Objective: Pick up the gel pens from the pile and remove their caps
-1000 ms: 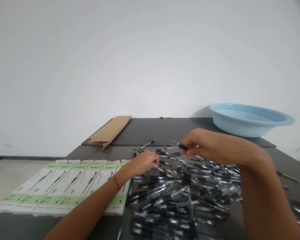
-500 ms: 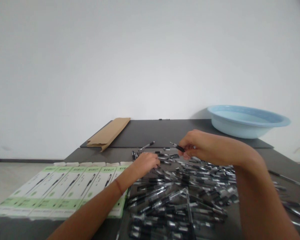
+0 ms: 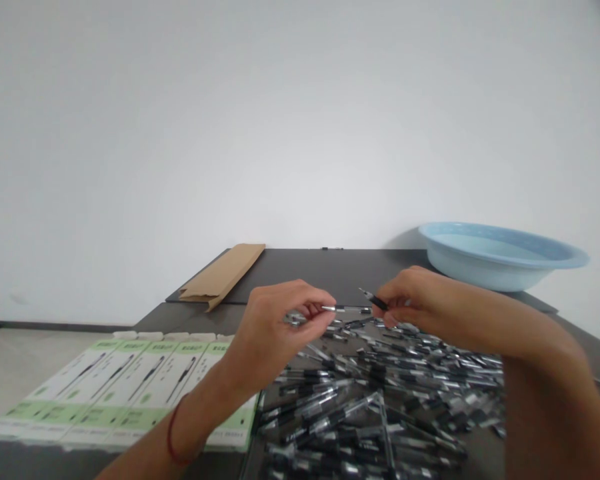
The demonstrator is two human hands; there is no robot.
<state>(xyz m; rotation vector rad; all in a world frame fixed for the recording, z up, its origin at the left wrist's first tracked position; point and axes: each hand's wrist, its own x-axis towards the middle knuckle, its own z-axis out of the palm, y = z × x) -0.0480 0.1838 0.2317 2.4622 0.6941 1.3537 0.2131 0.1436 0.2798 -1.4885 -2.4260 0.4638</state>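
My left hand (image 3: 275, 327) is raised above a heap of black and clear pens (image 3: 375, 393) on the dark table (image 3: 300, 267). Its fingers pinch one pen (image 3: 347, 309) that points right toward my other hand. My right hand (image 3: 415, 300) is closed on another pen (image 3: 374, 300), whose black tip sticks out to the upper left. The two hands are close together, their pens nearly touching above the far side of the heap.
A row of white and green pen boxes (image 3: 125, 387) lies flat at the left. A brown paper sleeve (image 3: 225, 273) rests at the table's back left. A light blue basin (image 3: 500, 257) stands at the back right. A white wall rises behind.
My left hand has lifted from the heap with a pen pinched in it and moved up toward my right hand. The right hand has stayed about where it was, keeping its pen.
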